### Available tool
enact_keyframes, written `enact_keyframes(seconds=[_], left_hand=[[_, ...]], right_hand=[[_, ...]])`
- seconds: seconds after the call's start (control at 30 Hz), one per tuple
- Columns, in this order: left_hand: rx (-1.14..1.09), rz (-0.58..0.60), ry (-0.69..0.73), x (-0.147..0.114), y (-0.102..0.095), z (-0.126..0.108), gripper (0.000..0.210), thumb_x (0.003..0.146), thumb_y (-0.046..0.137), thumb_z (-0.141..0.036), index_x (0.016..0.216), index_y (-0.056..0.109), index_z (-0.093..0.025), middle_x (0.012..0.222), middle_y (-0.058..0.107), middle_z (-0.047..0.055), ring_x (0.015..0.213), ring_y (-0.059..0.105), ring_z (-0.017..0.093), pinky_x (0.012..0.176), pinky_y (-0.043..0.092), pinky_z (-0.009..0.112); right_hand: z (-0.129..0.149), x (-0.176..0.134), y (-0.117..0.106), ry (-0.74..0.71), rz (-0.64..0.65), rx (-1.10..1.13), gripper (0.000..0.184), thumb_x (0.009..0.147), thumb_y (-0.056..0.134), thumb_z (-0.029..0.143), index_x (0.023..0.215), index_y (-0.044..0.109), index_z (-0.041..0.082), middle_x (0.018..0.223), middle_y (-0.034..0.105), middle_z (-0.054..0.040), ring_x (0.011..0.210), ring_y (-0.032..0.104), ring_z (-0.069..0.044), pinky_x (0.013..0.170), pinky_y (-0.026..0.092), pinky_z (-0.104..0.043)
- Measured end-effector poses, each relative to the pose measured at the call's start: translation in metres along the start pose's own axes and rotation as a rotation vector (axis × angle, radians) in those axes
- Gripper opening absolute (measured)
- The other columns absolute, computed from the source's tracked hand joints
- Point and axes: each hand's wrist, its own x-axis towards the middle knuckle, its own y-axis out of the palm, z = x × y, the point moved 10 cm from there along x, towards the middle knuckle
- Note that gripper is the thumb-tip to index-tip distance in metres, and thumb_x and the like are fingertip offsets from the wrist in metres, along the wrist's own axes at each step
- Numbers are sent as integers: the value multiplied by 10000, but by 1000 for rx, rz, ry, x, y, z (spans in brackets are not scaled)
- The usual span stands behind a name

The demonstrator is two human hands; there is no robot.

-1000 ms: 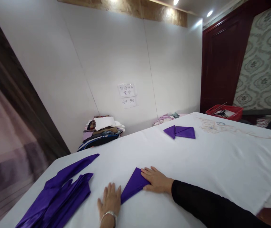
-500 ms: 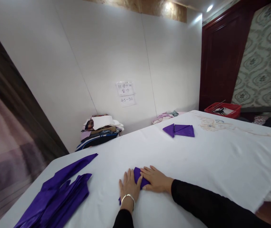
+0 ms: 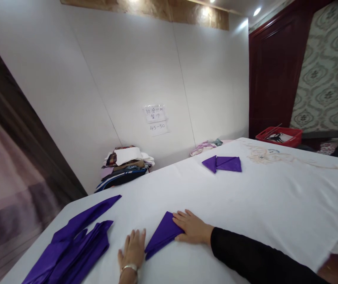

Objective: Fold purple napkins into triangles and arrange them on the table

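A purple cloth napkin [image 3: 163, 233], folded into a layered triangle, lies on the white tablecloth [image 3: 210, 205] in front of me. My right hand [image 3: 194, 227] rests flat over its right corner, fingers stretched out. Just left of the napkin's lower left tip, my left hand [image 3: 132, 249] lies on the tablecloth with its fingers extended and nothing in it. A silvery bracelet [image 3: 130, 267] circles the left wrist. Further left, several loose purple napkins [image 3: 71, 248] sit in a rumpled pile. Another folded purple napkin [image 3: 229, 163], with a pointed left end, lies toward the far edge.
Stacked clothes [image 3: 124, 167] stand beyond the table's far edge, against a white wall panel bearing a paper sign [image 3: 155, 118]. A pink cloth heap [image 3: 203, 147] lies further right. A red basket [image 3: 296, 138] holding scissors [image 3: 277, 137] is at the far right.
My left hand has moved off the napkin to the left, baring its triangular shape. My right hand stays on the right corner.
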Motion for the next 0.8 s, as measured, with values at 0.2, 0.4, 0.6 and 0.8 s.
enact_keyframes(seconds=[0.2, 0.4, 0.6, 0.8], left_hand=[[68, -80, 146, -11, -42, -95, 482, 893, 238, -190, 1348, 331, -318, 1480, 215, 29, 1356, 147, 250, 1040, 162, 564], [-27, -23, 157, -11, -10, -108, 539, 885, 244, -424, 1391, 249, -239, 1492, 147, 45, 1360, 119, 260, 1055, 146, 542], [-49, -61, 76, -4, 3, -58, 534, 893, 184, -417, 1376, 295, -219, 1487, 177, 51, 1359, 131, 253, 1053, 151, 544], [-12, -76, 58, -8, 3, -53, 511, 894, 176, -351, 1377, 293, -227, 1488, 175, 36, 1360, 133, 246, 1044, 170, 550]], right_hand=[[3, 0, -4, -4, -21, -9, 784, 813, 374, 636, 1420, 206, 170, 1470, 205, -126, 1346, 140, -270, 1072, 43, -466], [5, -1, -5, -7, -35, -10, 763, 816, 389, 618, 1414, 228, 173, 1461, 239, -121, 1344, 154, -264, 1073, 49, -458], [1, -1, -3, 12, 17, 15, 800, 806, 379, 640, 1417, 214, 151, 1472, 186, -139, 1352, 108, -271, 1073, 33, -476], [21, 20, -13, 41, 114, 33, 846, 792, 301, 704, 1406, 239, 126, 1463, 193, -174, 1345, 128, -301, 1045, 62, -556]])
